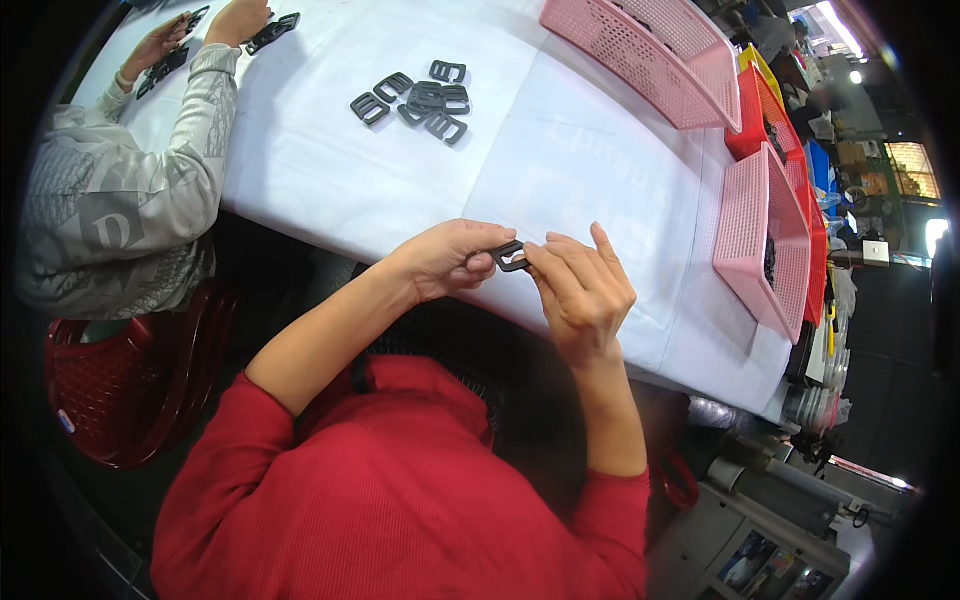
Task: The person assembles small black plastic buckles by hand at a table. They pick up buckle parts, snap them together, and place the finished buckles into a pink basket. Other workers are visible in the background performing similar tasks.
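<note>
Both hands meet at the near edge of a white-covered table (560, 170). A small dark plastic buckle (511, 257) is pinched between them: my left hand (452, 258) grips its left side, my right hand (582, 283) grips its right side with the fingers raised. Farther out on the cloth lies a loose pile of several similar dark buckles (425, 98), well apart from both hands. My red sleeves fill the lower part of the view.
Pink mesh baskets (655, 55) (765, 235) line the table's far and right edges, with red and yellow ones behind. At the left another person in a grey sweater (130, 190) sits on a red chair (120, 390), handling dark buckles (270, 33).
</note>
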A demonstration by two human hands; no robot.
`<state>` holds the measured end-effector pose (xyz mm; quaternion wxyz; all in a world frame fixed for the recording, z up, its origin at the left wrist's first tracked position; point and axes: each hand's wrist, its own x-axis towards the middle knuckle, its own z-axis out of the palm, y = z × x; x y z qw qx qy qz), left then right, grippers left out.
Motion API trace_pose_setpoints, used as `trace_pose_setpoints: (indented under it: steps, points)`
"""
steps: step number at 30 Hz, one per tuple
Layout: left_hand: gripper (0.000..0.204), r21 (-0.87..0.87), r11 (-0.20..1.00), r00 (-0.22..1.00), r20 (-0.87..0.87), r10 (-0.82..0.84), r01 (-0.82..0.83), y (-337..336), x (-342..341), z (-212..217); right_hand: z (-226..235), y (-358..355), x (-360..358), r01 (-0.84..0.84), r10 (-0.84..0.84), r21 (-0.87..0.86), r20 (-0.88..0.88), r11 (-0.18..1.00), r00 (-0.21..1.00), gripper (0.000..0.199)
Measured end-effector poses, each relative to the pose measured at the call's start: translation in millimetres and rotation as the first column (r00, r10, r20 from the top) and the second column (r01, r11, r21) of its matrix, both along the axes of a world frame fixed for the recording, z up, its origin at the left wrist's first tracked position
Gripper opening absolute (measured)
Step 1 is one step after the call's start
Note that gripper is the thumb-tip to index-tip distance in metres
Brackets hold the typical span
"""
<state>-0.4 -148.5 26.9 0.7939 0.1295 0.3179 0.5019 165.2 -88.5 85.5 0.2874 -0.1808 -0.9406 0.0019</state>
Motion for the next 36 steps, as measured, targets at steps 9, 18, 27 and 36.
trace_pose_setpoints:
  steps: [9,18,27,36]
  points:
    - [0.013,0.367,0.918,0.771,-0.537,0.341,-0.151,-6,-2,-2,-35,15,-6,-0.003,-0.415,-0.881,-0.226,0.473,0.881,0.019]
    - [0.014,0.33,0.931,0.818,-0.485,0.308,-0.155,-2,-11,-14,-60,-2,-52,-0.314,-0.539,-0.927,-0.374,0.204,0.755,0.014]
    - [0.014,0.395,0.863,0.791,-0.395,0.468,-0.314,-4,-7,-20,-37,12,-51,-0.278,-0.508,-0.957,-0.197,-0.087,0.838,0.02]
    - [0.01,0.579,0.768,0.554,-0.558,0.618,-0.273,-8,4,-23,-60,8,-34,-0.191,-0.611,-0.964,-0.265,0.184,0.746,0.015]
